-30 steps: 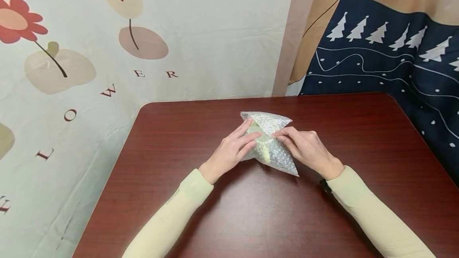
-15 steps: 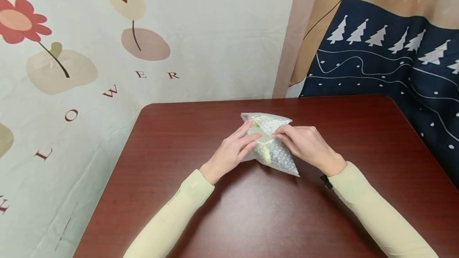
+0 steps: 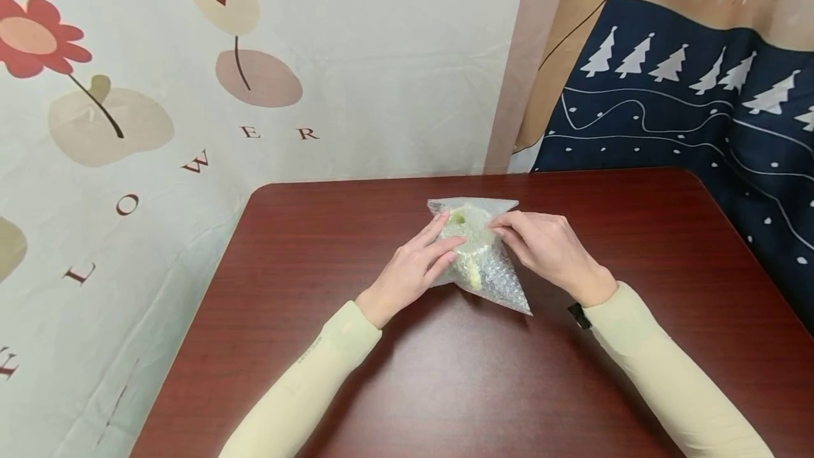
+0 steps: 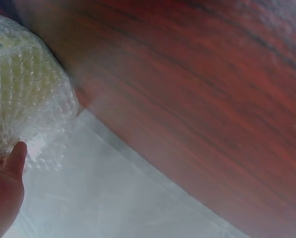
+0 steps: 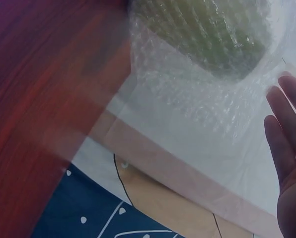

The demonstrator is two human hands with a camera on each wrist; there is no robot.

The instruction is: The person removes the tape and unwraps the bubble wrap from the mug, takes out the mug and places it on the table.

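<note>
A bubble wrap bundle (image 3: pixel 502 280) sits near the far side of the table, its clear corners sticking out. Through the wrap a rounded yellow-green thing (image 5: pixel 207 34) shows in the right wrist view; its kind cannot be told. My left hand (image 3: pixel 407 267) rests on the bundle's left side, fingers spread and fairly straight. One digit touches the wrap (image 4: pixel 38 99) in the left wrist view. At the upper right edge, my right hand (image 3: pixel 550 249) pinches the wrap between thumb and forefinger. In the right wrist view its other fingers (image 5: pixel 282 119) are extended.
A dark red wood-grain table (image 3: pixel 305 232) carries the bundle. Behind it hangs a pale flower-print cloth (image 3: pixel 394 55), with a navy tree-print cloth (image 3: pixel 661 112) at the right. Light sleeves (image 3: pixel 305 380) cover both forearms.
My right hand has moved slightly up and away, and a fold of the wrap has shifted with it. More of the round greenish top shows. The left hand stays in place.
</note>
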